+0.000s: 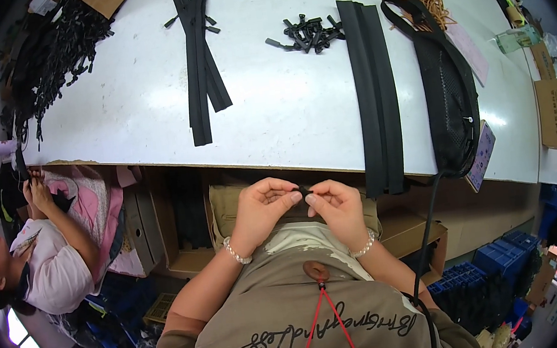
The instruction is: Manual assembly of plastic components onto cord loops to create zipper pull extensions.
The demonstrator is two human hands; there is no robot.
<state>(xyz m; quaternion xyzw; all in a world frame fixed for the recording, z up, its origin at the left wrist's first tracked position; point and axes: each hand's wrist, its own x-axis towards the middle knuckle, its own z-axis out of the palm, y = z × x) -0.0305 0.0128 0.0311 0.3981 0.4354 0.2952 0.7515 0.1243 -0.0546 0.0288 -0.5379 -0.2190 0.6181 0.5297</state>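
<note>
Both hands raised in front of the chest, below the near edge of the white desk point(271, 107). Left hand point(263, 211) and right hand point(340, 207) meet fingertip to fingertip, and between them sits a small black zipper slider point(305, 190). Fingers of both hands are pinched closed on it: left thumb and forefinger from one side, right from the other. The piece is mostly hidden by the fingertips, so its exact shape cannot be told. It hangs in the air just off the desk edge, not resting on anything. A bead bracelet on each wrist.

On the desk, straight ahead of the right hand: a long stack of black zipper tape point(374, 96), running from far to near and overhanging the near edge. Just right of it, a black mesh bag point(451, 101) with a strap, also drooping over the edge. Farther back, between the tapes, a small heap of black zipper sliders point(308, 33). Left of centre, another bundle of black zipper strips point(199, 60), lying loosely crossed. Far left corner: a tangled mass of black pieces point(55, 48).

Another person point(50, 259) sits low at the left end of the desk, hands up near its edge.
</note>
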